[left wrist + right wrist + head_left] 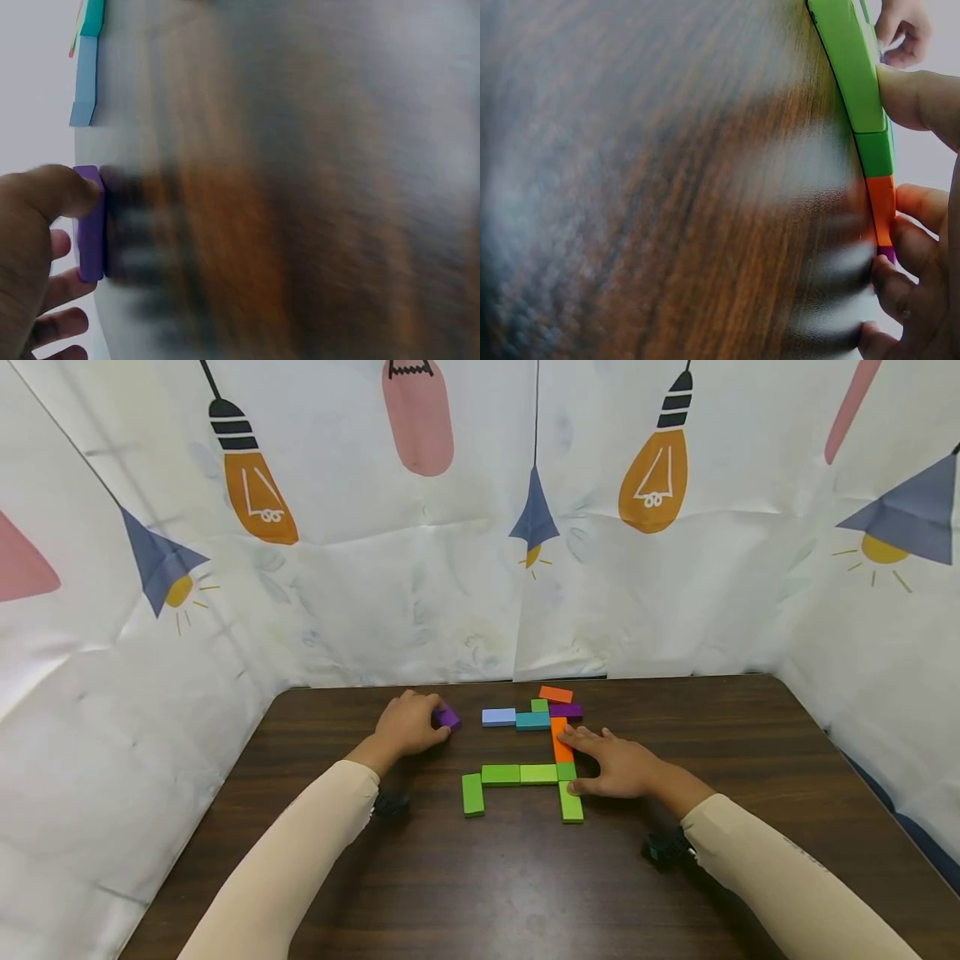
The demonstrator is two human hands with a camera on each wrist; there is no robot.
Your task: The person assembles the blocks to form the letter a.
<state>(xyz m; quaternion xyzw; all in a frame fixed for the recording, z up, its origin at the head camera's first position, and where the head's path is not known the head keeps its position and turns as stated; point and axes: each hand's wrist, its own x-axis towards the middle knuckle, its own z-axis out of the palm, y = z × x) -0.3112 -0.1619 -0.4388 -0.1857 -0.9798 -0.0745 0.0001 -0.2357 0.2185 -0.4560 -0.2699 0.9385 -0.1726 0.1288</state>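
Observation:
My left hand (409, 724) pinches a purple block (447, 717) between thumb and fingers, left of the laid-out blocks. In the left wrist view the purple block (91, 225) stands just over its shadow on the table. My right hand (618, 764) rests spread at the layout's right side, fingertips on the upright orange block (562, 740) and thumb at the light green block (571, 802) below. Between those two sits a small green block (566, 771). A light green block (538, 774) and a green block (501, 775) run leftward to another green block (472, 795).
Above lie a light blue block (498, 717), a teal block (532, 721), a small green block (539, 704), a purple block (566, 711) and a tilted orange block (557, 694). The dark wooden table (480, 893) meets a printed white cloth (465, 602) at its back.

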